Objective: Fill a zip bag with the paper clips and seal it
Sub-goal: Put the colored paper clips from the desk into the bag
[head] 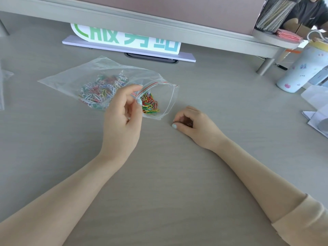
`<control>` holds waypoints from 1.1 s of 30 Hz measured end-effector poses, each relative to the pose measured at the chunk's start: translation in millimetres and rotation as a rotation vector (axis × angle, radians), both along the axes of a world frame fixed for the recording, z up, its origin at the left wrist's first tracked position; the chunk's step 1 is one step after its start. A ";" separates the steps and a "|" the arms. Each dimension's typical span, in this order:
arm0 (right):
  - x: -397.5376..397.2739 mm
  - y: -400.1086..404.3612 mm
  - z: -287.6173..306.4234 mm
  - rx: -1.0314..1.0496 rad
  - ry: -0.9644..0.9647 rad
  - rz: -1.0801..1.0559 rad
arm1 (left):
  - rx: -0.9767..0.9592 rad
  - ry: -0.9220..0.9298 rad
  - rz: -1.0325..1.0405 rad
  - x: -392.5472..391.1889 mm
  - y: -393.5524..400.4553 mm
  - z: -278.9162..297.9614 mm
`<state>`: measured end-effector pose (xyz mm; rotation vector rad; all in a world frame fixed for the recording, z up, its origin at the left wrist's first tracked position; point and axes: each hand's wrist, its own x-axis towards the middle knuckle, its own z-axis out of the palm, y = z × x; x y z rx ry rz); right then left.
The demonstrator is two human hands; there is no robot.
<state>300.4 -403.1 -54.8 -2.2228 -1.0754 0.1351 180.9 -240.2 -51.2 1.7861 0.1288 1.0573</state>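
Observation:
A clear zip bag (74,77) with a red zip line lies on the grey desk, its mouth gaping toward the right. Many coloured paper clips (150,104) sit inside, near the mouth and deeper in. My left hand (124,110) pinches the near edge of the bag's mouth between thumb and forefinger and holds it up. My right hand (193,124) rests on the desk just right of the mouth, fingers curled over a few paper clips (188,123) that barely show under them.
A white sign with green characters (127,39) stands behind the bag under a raised shelf (177,27). At the right are a pale tumbler (301,68), a mesh pen holder (275,13) and white papers (316,110). Another person sits at the far right.

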 end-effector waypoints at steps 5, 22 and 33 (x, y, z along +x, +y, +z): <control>5.1 29.4 -2.0 -0.027 -0.062 -0.093 | 0.006 0.006 0.000 -1.4 0.1 1.7; 17.4 -34.9 4.1 -0.218 -0.151 -0.134 | -0.009 0.012 -0.015 -2.2 -1.0 4.8; 29.6 -38.7 5.8 -0.158 0.032 -0.016 | -0.001 0.006 -0.002 -1.3 -0.9 2.8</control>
